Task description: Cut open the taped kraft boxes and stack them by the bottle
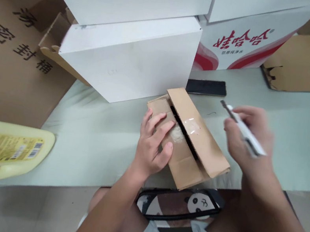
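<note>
One cardboard box (209, 145) lies mid-frame under the left hand (152, 145), whose fingers are splayed rather than gripping, so it could slide and let the white knife-like tool (245, 132) clutched in the right hand (261, 130), centre-right, nick them.

Seen from above, the person's bare left forearm (115, 205) rises from the bottom of the view, left of centre, to the left hand (152, 147), whose back faces up, with the fingers (164, 131) spread and gently bent and the thumb (165, 154) set apart to the right. The bare right forearm (282, 210) slants in from the lower right to the right hand (249, 134), well apart from the left, its fingers curled in a closed grip, its outline softened by blur.
</note>
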`<move>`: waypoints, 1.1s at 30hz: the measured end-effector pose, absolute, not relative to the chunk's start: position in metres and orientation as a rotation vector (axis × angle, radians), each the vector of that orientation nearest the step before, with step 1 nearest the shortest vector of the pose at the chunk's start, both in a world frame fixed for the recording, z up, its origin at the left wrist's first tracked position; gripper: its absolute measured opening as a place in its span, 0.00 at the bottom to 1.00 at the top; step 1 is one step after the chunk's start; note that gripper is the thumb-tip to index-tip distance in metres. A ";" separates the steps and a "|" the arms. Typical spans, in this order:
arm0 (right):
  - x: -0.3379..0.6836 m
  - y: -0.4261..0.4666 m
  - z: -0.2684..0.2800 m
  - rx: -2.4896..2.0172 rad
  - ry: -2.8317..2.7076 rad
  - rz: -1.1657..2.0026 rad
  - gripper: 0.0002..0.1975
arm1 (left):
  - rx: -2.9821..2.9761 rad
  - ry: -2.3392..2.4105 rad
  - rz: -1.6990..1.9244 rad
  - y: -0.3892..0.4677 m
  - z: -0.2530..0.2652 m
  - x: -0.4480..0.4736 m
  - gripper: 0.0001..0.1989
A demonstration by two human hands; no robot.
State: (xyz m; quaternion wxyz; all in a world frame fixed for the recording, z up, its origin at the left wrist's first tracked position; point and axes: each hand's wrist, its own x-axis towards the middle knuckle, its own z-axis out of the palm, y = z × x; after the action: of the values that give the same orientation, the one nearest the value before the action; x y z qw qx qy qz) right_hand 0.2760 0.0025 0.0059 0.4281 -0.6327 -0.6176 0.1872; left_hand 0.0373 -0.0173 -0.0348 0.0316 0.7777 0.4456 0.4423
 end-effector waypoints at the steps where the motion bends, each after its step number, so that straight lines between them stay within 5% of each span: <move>1: 0.276 0.011 -0.003 -1.689 -1.700 0.447 0.10 | 2.384 1.370 1.361 -0.018 -0.035 0.038 0.20; 11: 0.279 0.025 -0.029 -1.942 -2.218 0.584 0.26 | 2.392 1.420 1.315 -0.021 -0.031 0.035 0.22; 19: 0.269 0.014 -0.004 -1.398 -2.013 0.783 0.13 | 2.385 1.422 1.279 -0.020 -0.030 0.027 0.22; 33: 0.268 -0.002 0.018 -1.219 -1.985 0.829 0.14 | 2.350 1.395 1.344 -0.018 -0.034 0.033 0.20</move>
State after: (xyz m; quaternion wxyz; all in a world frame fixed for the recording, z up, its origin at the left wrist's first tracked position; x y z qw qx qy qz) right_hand 0.2684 -0.0022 0.0177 0.3285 -0.4656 -0.7582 0.3169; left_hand 0.0328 -0.0180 -0.0340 0.0481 0.7709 0.4574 0.4407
